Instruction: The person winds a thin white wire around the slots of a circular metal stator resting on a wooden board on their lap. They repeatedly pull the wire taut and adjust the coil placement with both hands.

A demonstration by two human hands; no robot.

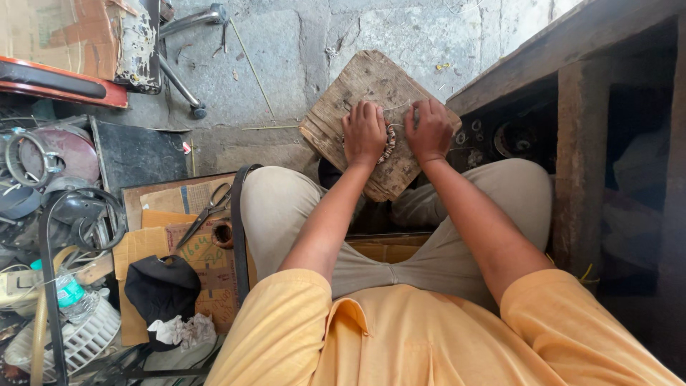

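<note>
Both hands press a ring-shaped wire-wound metal coil [389, 143] against a worn, pitted wooden board [361, 86]. Left hand [364, 132] fingers curl together over its left side; right hand [431, 130] fingers curl over its right.

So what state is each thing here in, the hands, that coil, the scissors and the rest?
Left hand: pressed down on the coil.
Right hand: pressed on the coil's other side.
Wire coil: lying flat on the board, mostly covered.
Wooden board: worn, propped by the knees.
Scissors: lying slightly open on cardboard.
Plastic bottle: lying down, capped.
</note>
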